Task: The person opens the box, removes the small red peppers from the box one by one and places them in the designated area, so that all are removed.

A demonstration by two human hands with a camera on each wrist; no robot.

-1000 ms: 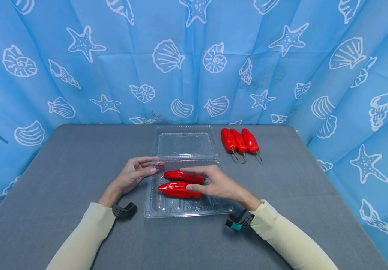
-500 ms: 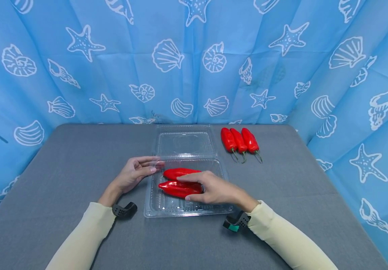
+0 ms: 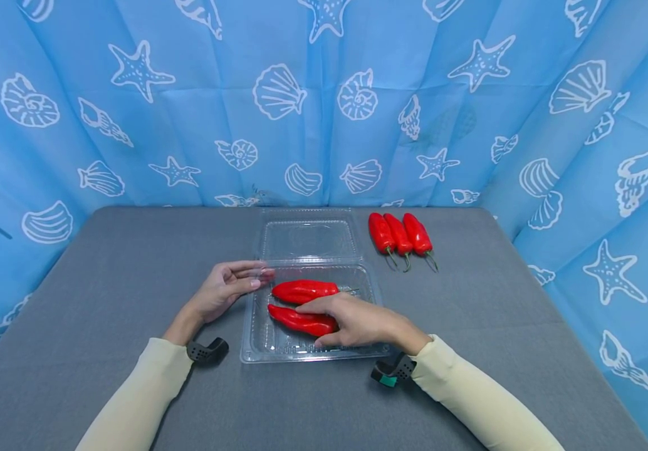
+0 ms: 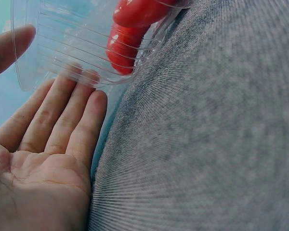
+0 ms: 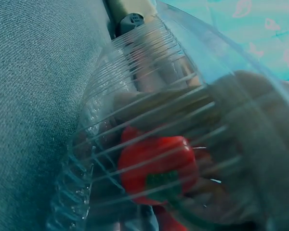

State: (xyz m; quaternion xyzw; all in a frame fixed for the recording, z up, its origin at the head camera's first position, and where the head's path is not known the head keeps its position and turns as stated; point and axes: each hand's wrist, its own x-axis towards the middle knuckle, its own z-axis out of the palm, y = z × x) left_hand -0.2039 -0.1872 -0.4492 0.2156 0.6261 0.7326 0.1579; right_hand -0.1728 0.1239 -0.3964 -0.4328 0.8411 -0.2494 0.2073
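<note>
A clear plastic clamshell box (image 3: 296, 358) lies unfolded, its lid (image 3: 309, 241) laid back on the far side. Two red chili peppers lie crosswise in the base: a far pepper (image 3: 301, 290) and a near pepper (image 3: 292, 317). My right hand (image 3: 360, 321) reaches in from the right and grips the near pepper, thumb on its near side, fingers across its top. Its green stem end (image 5: 161, 180) shows through the ribbed wall in the right wrist view. At the box's left side my left hand (image 3: 227, 289) touches the wall, its fingers (image 4: 62, 113) straight.
Three more red chili peppers (image 3: 400, 235) lie side by side at the table's back right, stems toward me. The grey cloth-covered table (image 3: 160, 250) ends at a blue shell-print curtain (image 3: 324, 125).
My right hand has shifted from over both peppers to the near one and closed round it. The near pepper has turned slightly, its right end nearer me. My left hand stays put.
</note>
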